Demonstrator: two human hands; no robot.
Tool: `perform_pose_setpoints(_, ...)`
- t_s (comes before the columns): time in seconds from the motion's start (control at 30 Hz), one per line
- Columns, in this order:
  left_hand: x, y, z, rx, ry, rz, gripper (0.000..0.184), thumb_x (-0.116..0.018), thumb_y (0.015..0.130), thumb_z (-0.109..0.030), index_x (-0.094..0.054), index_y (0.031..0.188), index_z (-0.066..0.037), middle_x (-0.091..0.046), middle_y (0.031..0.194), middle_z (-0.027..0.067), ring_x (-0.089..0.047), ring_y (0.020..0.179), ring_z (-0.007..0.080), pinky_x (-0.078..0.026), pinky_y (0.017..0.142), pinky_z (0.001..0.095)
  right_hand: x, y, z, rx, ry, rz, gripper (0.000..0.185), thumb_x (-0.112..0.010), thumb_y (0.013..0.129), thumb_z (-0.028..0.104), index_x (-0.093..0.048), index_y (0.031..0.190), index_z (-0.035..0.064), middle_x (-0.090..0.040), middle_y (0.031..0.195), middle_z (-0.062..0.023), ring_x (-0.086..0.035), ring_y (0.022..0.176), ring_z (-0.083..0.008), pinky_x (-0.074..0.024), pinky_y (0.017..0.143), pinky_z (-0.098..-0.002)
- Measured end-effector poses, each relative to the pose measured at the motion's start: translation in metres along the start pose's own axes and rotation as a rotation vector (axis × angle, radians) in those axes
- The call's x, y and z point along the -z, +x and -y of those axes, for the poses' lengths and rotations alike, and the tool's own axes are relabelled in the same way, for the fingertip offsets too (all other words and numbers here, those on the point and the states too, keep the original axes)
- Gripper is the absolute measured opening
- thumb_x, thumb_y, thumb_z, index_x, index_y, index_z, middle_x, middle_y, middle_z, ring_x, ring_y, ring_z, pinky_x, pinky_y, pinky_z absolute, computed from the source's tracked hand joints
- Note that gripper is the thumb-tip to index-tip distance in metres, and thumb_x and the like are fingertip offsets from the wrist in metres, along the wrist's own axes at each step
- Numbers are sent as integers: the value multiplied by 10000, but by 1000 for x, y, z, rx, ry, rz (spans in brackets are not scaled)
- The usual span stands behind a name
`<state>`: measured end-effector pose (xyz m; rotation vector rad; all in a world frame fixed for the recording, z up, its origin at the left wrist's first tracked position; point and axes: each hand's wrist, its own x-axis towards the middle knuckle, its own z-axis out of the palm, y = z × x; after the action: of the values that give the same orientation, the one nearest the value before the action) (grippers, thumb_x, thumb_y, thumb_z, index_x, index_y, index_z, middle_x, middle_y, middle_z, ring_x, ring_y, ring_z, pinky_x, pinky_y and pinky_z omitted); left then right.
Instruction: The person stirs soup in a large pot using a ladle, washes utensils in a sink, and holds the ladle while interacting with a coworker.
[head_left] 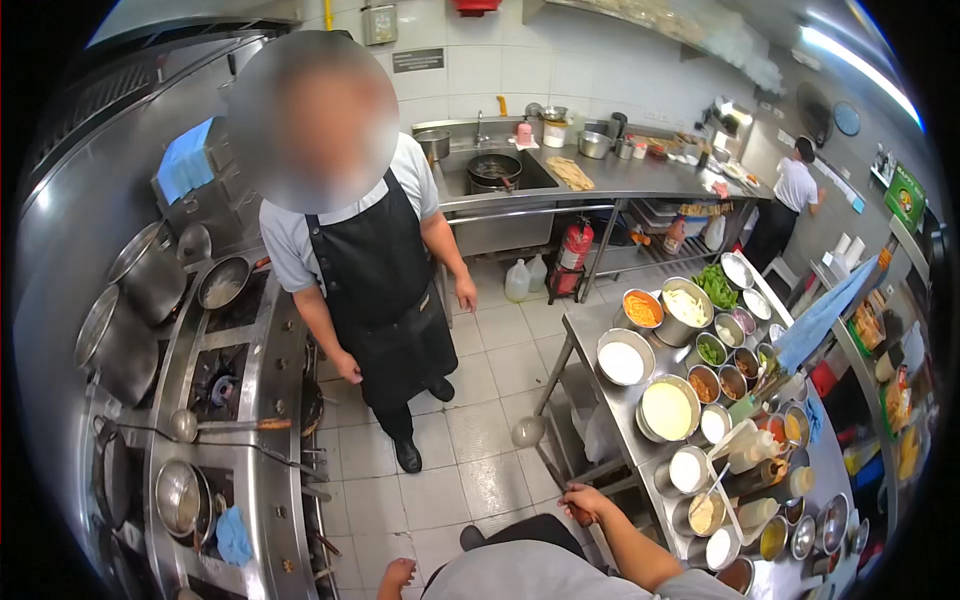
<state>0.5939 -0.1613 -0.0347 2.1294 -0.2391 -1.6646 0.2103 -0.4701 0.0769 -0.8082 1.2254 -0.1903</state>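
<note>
My right hand (585, 503) is closed around the brown handle of a ladle (528, 432). Its round metal bowl points forward over the tiled floor, left of the steel prep table (598, 400). My left hand (400, 572) hangs low beside my body, fingers curled in, with nothing visible in it. On the table near my right arm stand metal containers, among them a pot of pale yellow liquid (668, 408), a pot of white contents (622, 358) and a container of shredded orange food (641, 309).
A person in a black apron (375, 260) stands ahead, between the stove (225, 375) on the left and the prep table. Another ladle (184, 425) lies across the stove. A sink (500, 205) and fire extinguisher (575, 245) are behind. Another person (795, 195) works far right.
</note>
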Motion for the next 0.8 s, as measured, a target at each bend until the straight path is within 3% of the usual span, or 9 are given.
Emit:
perform_pose_setpoints(0.03, 9, 6, -13, 16, 49, 8, 274, -477, 789, -280, -497, 972, -78, -561, 848, 62, -521, 646, 188, -446, 559, 344, -12, -11, 16, 0, 11, -5, 242, -512, 716, 22, -464, 952, 2, -560, 722, -105, -518, 492, -162, -449, 422, -278)
perform_pose_setpoints(0.13, 23, 22, -49, -23, -23, 4, 274, -481, 790, -289, -504, 968, -82, -555, 859, 65, -518, 657, 175, -444, 562, 327, -37, -18, 52, 45, 30, 6, 175, -525, 727, 33, -433, 874, 16, -535, 675, -94, -510, 484, -151, -459, 432, -282)
perform_pose_setpoints(0.3, 14, 51, -94, -25, 7, 55, 285, -488, 788, -293, -511, 978, -81, -561, 843, 67, -518, 681, 171, -444, 574, 320, -45, 15, 90, -7, 68, 14, 168, -518, 728, 37, -430, 872, 42, -502, 626, -58, -493, 470, -128, -446, 422, -270)
perform_pose_setpoints(0.37, 6, 60, -116, -9, 27, 64, 291, -490, 787, -293, -515, 982, -77, -563, 846, 64, -520, 691, 173, -446, 582, 320, -44, 21, 107, -1, 187, 53, 317, -517, 715, 22, -428, 1019, 26, -486, 621, -32, -487, 484, -111, -456, 438, -265)
perform_pose_setpoints(0.43, -1, 66, -139, -200, 154, 105, 299, -504, 759, -302, -531, 939, -65, -571, 820, 54, -529, 640, 174, -450, 498, 317, -42, 27, 138, 24, 191, 68, 381, -521, 714, 28, -410, 1078, 23, -486, 623, -28, -488, 497, -106, -447, 441, -259)
perform_pose_setpoints(0.5, -3, 81, -166, -187, 174, 108, 305, -501, 762, -302, -529, 952, -66, -571, 830, 55, -530, 661, 173, -451, 516, 314, -33, 46, 167, 101, 164, 65, 206, -486, 731, 20, -422, 925, 48, -472, 643, -31, -474, 486, -104, -419, 411, -239)
perform_pose_setpoints(0.67, -4, 125, -250, -140, 223, 169, 337, -488, 779, -302, -521, 1019, -69, -571, 880, 60, -539, 768, 169, -457, 606, 302, -16, 78, 281, 171, 230, 72, 423, -491, 745, 55, -356, 1145, 72, -477, 667, -26, -478, 498, -110, -398, 435, -253)
perform_pose_setpoints(0.7, -4, 135, -271, -156, 249, 126, 337, -478, 771, -315, -532, 979, -56, -570, 851, 69, -541, 709, 174, -458, 557, 311, -10, 91, 300, 198, 244, 84, 421, -484, 753, 71, -350, 1152, 78, -480, 668, -25, -479, 502, -110, -399, 433, -253)
perform_pose_setpoints(0.8, 4, 172, -337, -268, 280, 25, 341, -452, 765, -326, -537, 918, -33, -554, 773, 80, -537, 610, 174, -444, 477, 314, 10, 115, 356, 264, 188, 101, 228, -470, 769, 79, -397, 985, 74, -479, 652, -25, -475, 496, -104, -402, 425, -241)
